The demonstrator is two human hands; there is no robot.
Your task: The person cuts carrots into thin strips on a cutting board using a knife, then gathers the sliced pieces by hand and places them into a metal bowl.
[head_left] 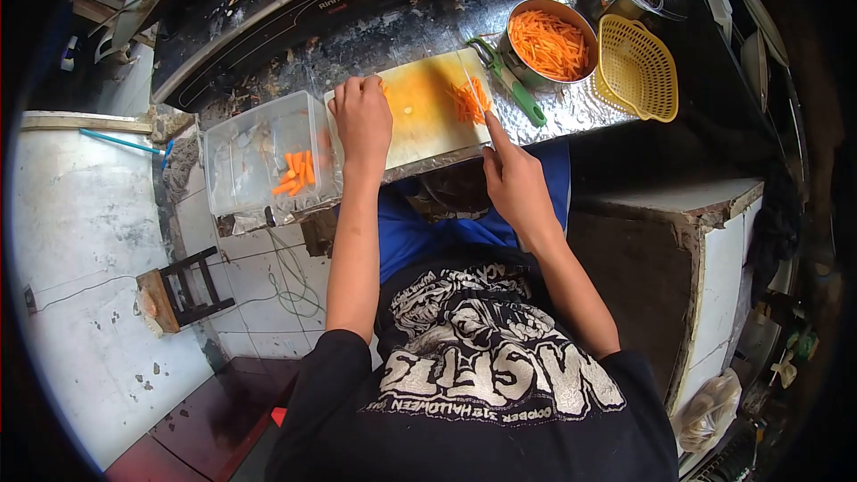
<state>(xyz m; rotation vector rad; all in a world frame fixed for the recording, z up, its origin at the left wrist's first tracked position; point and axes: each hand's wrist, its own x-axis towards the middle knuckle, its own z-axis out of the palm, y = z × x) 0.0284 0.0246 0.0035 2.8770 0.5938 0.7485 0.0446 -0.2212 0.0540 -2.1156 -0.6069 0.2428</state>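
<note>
My right hand (518,183) is wrapped round the handle of a knife (474,89), its blade lying against a small heap of carrot strips (464,107) at the right end of the white cutting board (420,143). At the board's left end, my left hand (361,120) is closed with fingers curled down. A bit of orange carrot (384,87) shows beside its fingertips; the rest of the grip is hidden. Left of that hand stands a clear plastic container (237,156) with several peeled carrot pieces (299,170) in one corner.
A green-handled peeler (522,98) lies right of the board. Beyond it are a metal bowl (585,22) heaped with shredded carrot (546,45) and a yellow plastic basket (665,89). A black gas stove (312,13) runs along the back. The foil-covered counter edge (580,129) is close to my body.
</note>
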